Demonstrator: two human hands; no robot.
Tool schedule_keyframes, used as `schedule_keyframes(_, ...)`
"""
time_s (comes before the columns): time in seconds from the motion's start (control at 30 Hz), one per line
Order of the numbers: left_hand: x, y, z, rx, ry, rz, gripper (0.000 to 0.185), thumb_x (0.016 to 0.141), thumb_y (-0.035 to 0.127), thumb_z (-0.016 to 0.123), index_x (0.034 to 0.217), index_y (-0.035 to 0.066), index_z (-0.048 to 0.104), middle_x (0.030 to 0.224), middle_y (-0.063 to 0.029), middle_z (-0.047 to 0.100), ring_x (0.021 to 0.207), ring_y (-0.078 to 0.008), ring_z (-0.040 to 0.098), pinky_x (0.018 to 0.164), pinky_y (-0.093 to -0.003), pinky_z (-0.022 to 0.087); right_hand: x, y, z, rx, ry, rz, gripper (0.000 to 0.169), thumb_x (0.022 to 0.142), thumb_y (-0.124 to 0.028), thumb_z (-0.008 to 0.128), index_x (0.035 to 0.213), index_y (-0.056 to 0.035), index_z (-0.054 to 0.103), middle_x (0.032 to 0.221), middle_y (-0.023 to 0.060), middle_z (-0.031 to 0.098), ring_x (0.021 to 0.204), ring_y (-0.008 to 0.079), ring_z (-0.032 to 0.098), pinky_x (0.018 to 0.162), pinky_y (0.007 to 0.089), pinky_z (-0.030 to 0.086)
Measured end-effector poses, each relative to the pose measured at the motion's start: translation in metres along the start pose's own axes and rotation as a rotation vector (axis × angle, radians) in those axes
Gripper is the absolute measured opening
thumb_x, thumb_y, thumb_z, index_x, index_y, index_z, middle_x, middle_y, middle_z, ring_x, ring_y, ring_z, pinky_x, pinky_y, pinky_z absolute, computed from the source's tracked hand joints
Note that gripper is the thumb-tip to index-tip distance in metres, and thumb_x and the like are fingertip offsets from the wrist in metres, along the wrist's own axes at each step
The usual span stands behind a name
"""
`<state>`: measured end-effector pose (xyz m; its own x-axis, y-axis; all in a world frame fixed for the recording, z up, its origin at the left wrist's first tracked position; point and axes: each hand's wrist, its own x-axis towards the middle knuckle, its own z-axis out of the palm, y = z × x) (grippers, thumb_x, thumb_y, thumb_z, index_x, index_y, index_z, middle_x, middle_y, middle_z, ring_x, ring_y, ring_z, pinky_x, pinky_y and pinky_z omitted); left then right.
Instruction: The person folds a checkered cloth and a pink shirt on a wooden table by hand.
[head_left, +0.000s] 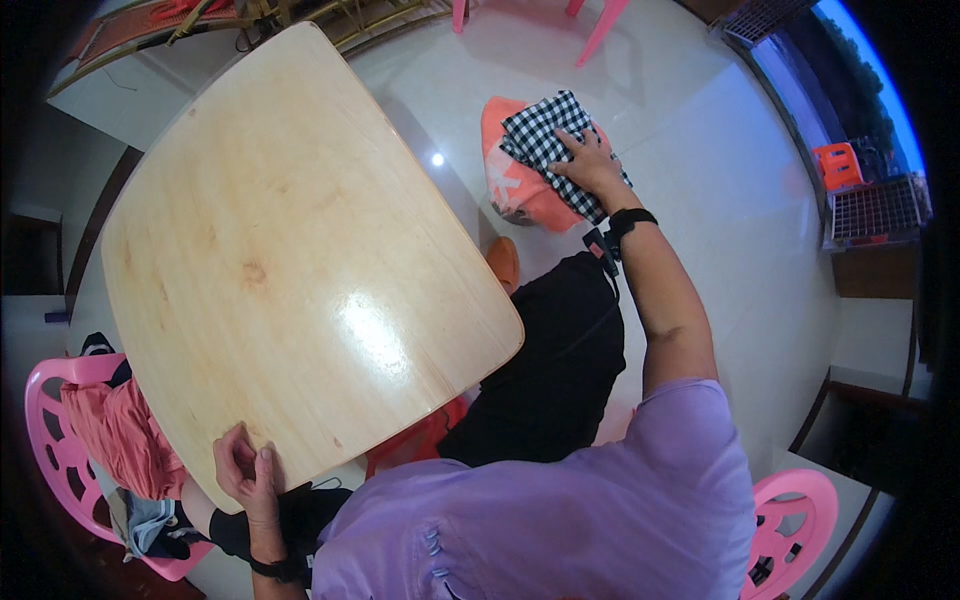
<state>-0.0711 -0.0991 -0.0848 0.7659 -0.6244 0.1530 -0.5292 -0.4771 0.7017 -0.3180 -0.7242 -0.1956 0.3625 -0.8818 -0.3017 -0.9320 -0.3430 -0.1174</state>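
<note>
A folded black-and-white checked cloth (551, 131) lies on an orange-pink covering (517, 180) with a white pattern. What supports this pile on the floor is mostly hidden. My right hand (591, 161) reaches down to the right of the table and rests flat on the checked cloth, fingers spread. My left hand (246, 474) rests at the near left corner of the wooden table (300, 225), fingers loosely curled, thumb apart and nothing between them.
A pink plastic chair (64, 369) at the left holds several pieces of clothing (120, 435). Another pink chair (799, 510) stands at the lower right. Pink stool legs (600, 34) stand at the top. An orange chair (838, 165) sits beyond the doorway.
</note>
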Motion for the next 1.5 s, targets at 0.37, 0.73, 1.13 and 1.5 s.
schedule_keyframes(0.37,0.001,0.002,0.001,0.004,0.01,0.043,0.037,0.081,0.02,0.073,0.109,-0.002,0.063,0.082,-0.0039,0.044,0.072,-0.0154,0.044,0.065,-0.0279,0.037,-0.004,-0.006,-0.002,0.012,0.125,0.001,0.079,0.078,-0.049,0.076,0.149,-0.0404,0.042,0.158,0.0112,0.031,0.144,0.0402,0.03,0.113,0.0612,0.028)
schedule_keyframes(0.73,0.005,0.007,0.0,-0.071,0.029,0.12,0.031,0.073,0.007,0.075,0.101,0.0,0.064,0.076,-0.0048,0.047,0.071,-0.0187,0.046,0.065,-0.0297,0.038,-0.042,-0.002,-0.089,0.899,0.292,-0.135,0.044,0.088,-0.025,0.072,0.124,-0.0008,0.066,0.092,0.0105,0.073,0.08,0.0199,0.071,0.075,0.0277,0.056)
schedule_keyframes(1.13,0.004,-0.005,-0.002,-0.061,0.044,0.202,0.029,0.071,0.004,0.075,0.099,0.002,0.065,0.075,-0.0044,0.047,0.07,-0.0185,0.047,0.063,-0.0304,0.04,-0.363,-0.199,-0.043,1.394,-0.662,-0.531,0.019,0.093,-0.012,0.063,0.106,0.0003,0.069,0.088,0.0073,0.071,0.075,0.0101,0.067,0.066,0.0215,0.051)
schedule_keyframes(1.5,-0.002,-0.008,-0.003,-0.147,0.052,0.213,0.026,0.074,0.004,0.074,0.099,0.002,0.066,0.076,-0.0041,0.048,0.071,-0.0182,0.049,0.064,-0.0294,0.042,-0.383,-0.313,0.005,1.695,-0.809,-0.396,0.017,0.093,-0.019,0.068,0.091,-0.0026,0.064,0.073,0.0078,0.067,0.062,0.015,0.065,0.054,0.0239,0.047)
